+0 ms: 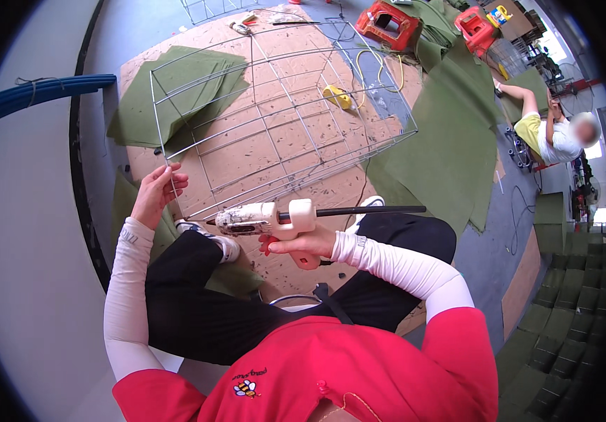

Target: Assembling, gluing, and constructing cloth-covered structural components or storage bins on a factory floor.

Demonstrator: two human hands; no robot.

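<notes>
A rectangular cage of thin metal wire (pixel 157 116) lies tilted before me on the brown cardboard (pixel 275 266). My left hand (pixel 156 193) pinches the near left wire of this cage between thumb and fingers. In my right hand (pixel 306 243) is a glue gun (pixel 264 219) with a white, stained body and a red grip. Its nozzle points left, close to the cage's near left corner, below my left hand. From its back sticks out a long black glue stick (pixel 373 210). Whether the nozzle touches the wire, I cannot tell.
Green sheets (pixel 176 91) are stacked at the left, partly under the cage; more green material (pixel 430 151) spreads at the right. A yellow rounded thing (pixel 337 97) lies among the wires. Red plastic stools (pixel 387 24) stand far off. Another person (pixel 560 137) sits at far right.
</notes>
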